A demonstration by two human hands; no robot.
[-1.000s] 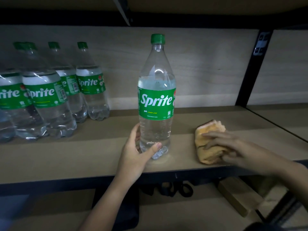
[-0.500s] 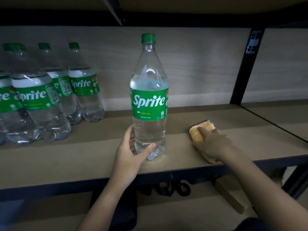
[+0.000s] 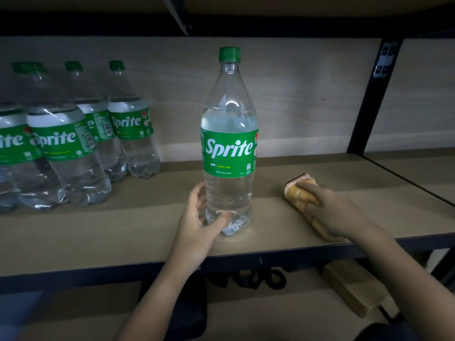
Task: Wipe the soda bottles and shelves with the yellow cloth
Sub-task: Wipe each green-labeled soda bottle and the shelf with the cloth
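Gripping base of upright clear plastic green-capped Sprite bottle, frame centre: left hand | right hand clenched on folded yellow cloth, lower right, pressed to tan wooden shelf board | four more Sprite bottles left.

One bottle mid-shelf, bottle group left behind, cloth right of it

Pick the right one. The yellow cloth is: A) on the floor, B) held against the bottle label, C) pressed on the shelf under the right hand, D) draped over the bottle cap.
C: the right hand presses the yellow cloth flat on the shelf, apart from the upright bottle.
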